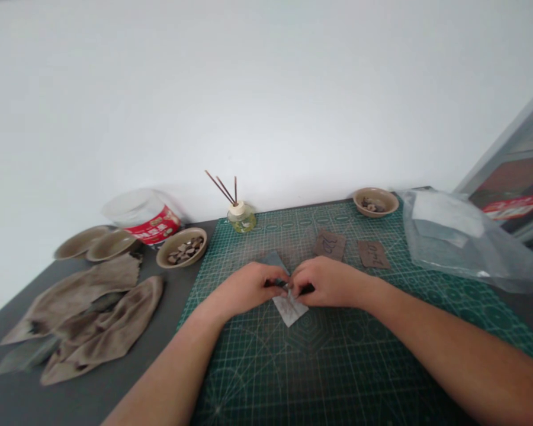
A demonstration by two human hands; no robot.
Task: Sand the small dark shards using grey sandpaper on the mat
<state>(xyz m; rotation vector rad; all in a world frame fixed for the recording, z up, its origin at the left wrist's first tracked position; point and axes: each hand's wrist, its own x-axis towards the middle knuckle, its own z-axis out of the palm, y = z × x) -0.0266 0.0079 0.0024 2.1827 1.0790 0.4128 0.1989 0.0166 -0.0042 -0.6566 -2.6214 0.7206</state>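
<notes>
My left hand [251, 288] and my right hand [326, 283] meet over the middle of the green cutting mat [337, 367]. Fingertips of both are pinched together around something small, mostly hidden between them. Under the fingers lies a crumpled whitish piece of paper or cloth [289, 312], its corner pointing toward me. A grey-blue strip [273, 259] sticks out beyond my left hand. Just past my right hand are a brown sandpaper piece [331, 244] with handwriting and another sandpaper square [373, 254] marked with what looks like 240.
On the left are brown cloths [111, 331], a bowl of stone-like pieces [182, 247], two other bowls [82, 241] and a red-labelled jar [146, 216]. A reed diffuser [241, 216] stands near the wall. At right are a small bowl [375, 202] and a plastic bag [466, 236].
</notes>
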